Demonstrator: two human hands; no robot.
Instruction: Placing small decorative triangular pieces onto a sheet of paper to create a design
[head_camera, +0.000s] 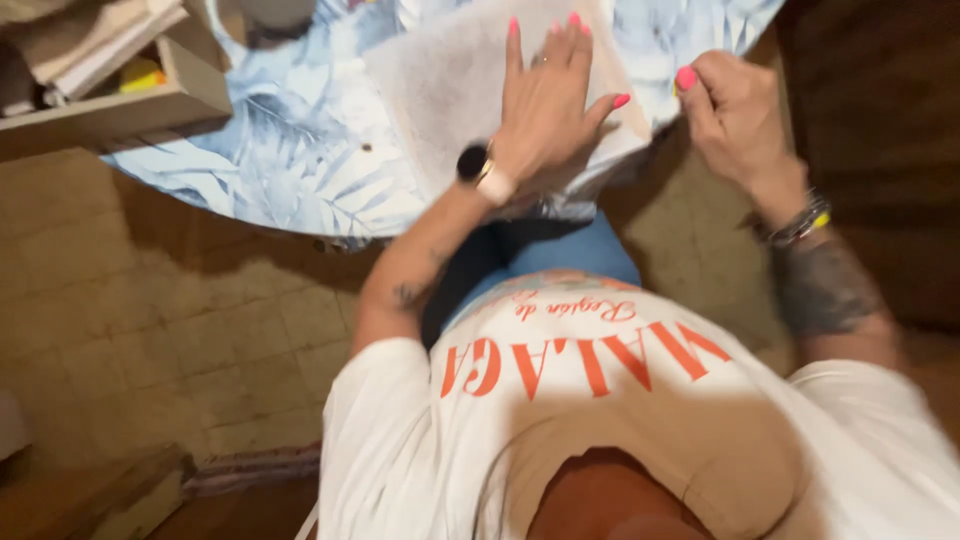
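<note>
My left hand (548, 100) lies flat, fingers spread, on a pale grey-beige sheet (440, 90) that rests on a round table with a blue leaf-patterned cloth (290, 150). A dark watch sits on that wrist. My right hand (728, 105) is at the table's right edge with fingers curled, pinching the sheet's right edge or the cloth; which one, I cannot tell. Bracelets circle the right wrist. The view is blurred.
A wooden shelf or crate (110, 75) with papers and a yellow item stands at the upper left. Beige tiled floor (150, 320) spreads below the table. My white printed shirt and blue jeans (560, 255) fill the lower middle. Dark wood lies at the right.
</note>
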